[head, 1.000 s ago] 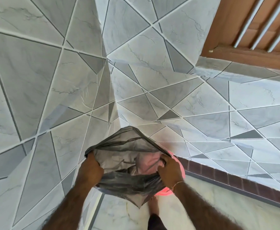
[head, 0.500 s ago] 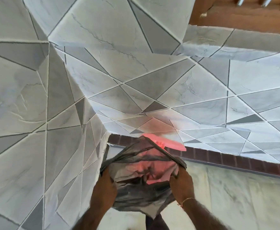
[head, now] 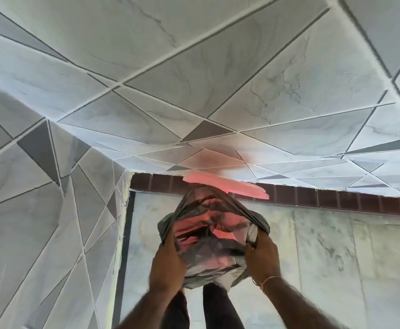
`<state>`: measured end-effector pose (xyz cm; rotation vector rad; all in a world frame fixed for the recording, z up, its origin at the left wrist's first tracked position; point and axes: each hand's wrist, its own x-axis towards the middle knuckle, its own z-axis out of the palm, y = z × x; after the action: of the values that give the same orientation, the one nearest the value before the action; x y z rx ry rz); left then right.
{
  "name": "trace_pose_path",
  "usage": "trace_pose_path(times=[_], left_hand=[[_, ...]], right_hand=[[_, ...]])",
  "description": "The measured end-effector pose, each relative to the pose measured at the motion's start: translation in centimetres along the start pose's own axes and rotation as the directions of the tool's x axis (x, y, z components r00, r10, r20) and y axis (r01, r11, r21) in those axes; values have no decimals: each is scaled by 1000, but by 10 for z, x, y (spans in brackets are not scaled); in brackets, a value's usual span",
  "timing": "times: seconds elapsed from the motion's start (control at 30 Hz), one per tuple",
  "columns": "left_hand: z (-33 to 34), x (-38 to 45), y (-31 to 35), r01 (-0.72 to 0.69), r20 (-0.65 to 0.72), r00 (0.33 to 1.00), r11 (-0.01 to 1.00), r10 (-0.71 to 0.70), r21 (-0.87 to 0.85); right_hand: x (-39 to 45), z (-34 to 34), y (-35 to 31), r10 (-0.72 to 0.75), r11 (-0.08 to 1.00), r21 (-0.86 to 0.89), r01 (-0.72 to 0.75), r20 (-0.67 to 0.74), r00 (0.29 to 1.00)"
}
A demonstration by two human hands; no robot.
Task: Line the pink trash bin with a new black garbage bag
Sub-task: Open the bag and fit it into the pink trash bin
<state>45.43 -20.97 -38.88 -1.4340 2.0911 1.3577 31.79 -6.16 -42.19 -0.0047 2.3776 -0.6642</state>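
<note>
Both hands gripped the black garbage bag point(head: 208, 243) between them, the left hand point(head: 168, 264) and right hand point(head: 261, 257) stretching its mouth apart. The pink trash bin point(head: 227, 185) showed just beyond the hands, its pink glowing through the thin bag.

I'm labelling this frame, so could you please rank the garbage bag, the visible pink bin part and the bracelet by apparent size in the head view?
1. garbage bag
2. pink bin, visible part only
3. bracelet
</note>
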Motion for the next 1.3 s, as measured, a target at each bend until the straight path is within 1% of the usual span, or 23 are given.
trace_pose_path(times=[0.07,0.13,0.23,0.3,0.43,0.5,0.57,0.67,0.73,0.8,0.83,0.87,0.93,0.97,1.0,1.03,1.13,1.2,1.3], left_hand=[[16,20,-12,-34,43,998,999,35,-23],[39,43,-31,-22,99,995,1000,23,-17],[71,63,-57,12,147,989,997,-22,74],[85,65,-54,-2,169,985,992,-19,128],[105,70,-35,-70,198,979,988,42,135],[106,84,-43,-90,188,979,994,77,63],[98,105,-59,-38,153,987,999,43,-30],[83,134,-87,6,41,999,1000,-5,-13],[75,148,-105,42,-24,999,999,-42,-11],[80,161,-124,70,-46,997,997,-69,27],[85,164,-130,70,-32,997,997,-68,42],[91,165,-135,56,-6,998,997,-56,52],[109,163,-142,14,27,1000,999,-16,46],[117,162,-146,-1,12,1000,999,0,41],[125,161,-150,-11,-13,1000,999,11,34],[130,161,-153,-17,-40,999,999,18,28],[138,162,-168,-34,-81,996,997,40,73],[138,164,-179,-35,-97,994,992,47,125],[131,166,-192,-23,-64,997,986,34,163]], right_hand=[[12,12,2,7,1000,-6,-7,3,1000],[23,29,9,20,1000,-15,-20,3,1000],[27,45,21,48,999,-27,-47,11,999],[30,55,32,52,998,-45,-52,1,999],[39,68,46,56,998,-6,-56,-7,998],[46,76,50,55,998,8,-55,-3,998],[57,85,52,58,998,22,-58,6,998],[74,106,54,67,997,37,-69,48,997],[79,121,52,42,999,17,-45,145,988],[84,135,60,23,1000,-17,-19,232,972],[88,139,66,27,999,-44,-17,232,972],[93,140,74,52,996,-81,-37,199,979],[106,137,97,132,979,-165,-119,68,989],[111,132,107,152,970,-195,-148,8,988],[114,127,117,149,963,-222,-150,-20,989],[116,123,125,126,959,-253,-127,-20,992],[123,115,144,53,943,-330,-34,47,997],[129,113,153,45,951,-310,-18,79,996],[133,111,163,82,974,-219,-59,96,992]])
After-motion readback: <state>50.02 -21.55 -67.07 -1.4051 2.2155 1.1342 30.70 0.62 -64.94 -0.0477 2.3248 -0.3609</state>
